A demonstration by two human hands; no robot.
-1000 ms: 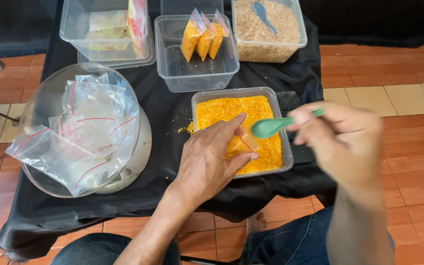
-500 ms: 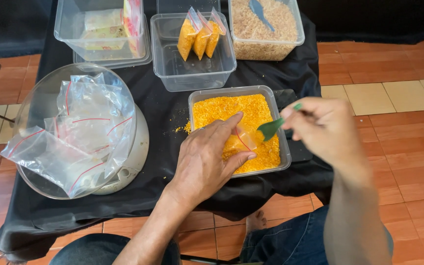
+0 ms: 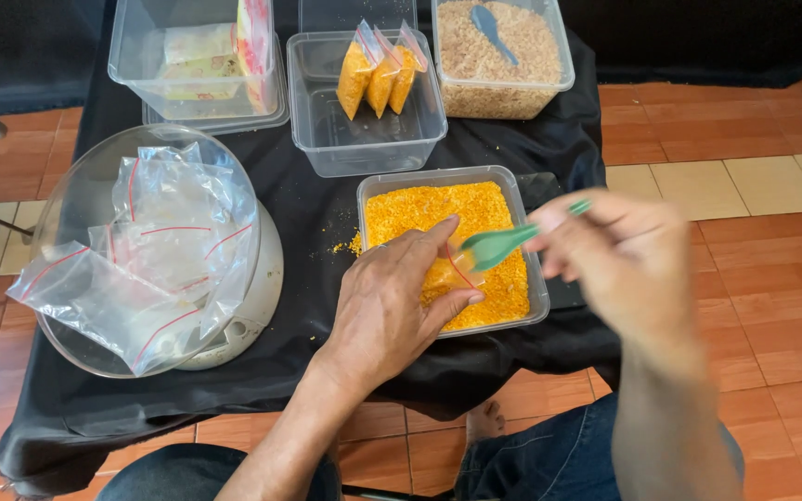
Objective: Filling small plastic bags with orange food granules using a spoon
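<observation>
My left hand [image 3: 390, 306] holds a small clear zip bag [image 3: 454, 269] with a red seal line open, resting in the clear tub of orange crumbs [image 3: 526, 306]. The bag is partly filled with orange crumbs. A green plastic spoon [image 3: 494, 245] sits in my right hand [image 3: 628, 260], its bowl at the bag's mouth. The right hand is blurred by motion.
A clear bowl [image 3: 76, 199] on a white scale at left holds several empty zip bags [image 3: 150, 250]. Behind stand a tub with three filled orange bags [image 3: 381, 76], a tub of brown crumbs with a blue spoon [image 3: 498, 56], and a tub of packets [image 3: 199, 57]. Black cloth [image 3: 313, 204] covers the table; tiled floor lies to the right.
My right hand dipped the green spoon toward the crumbs beside the bag, then brought it back up to the bag's mouth. The left hand stayed in place holding the bag.
</observation>
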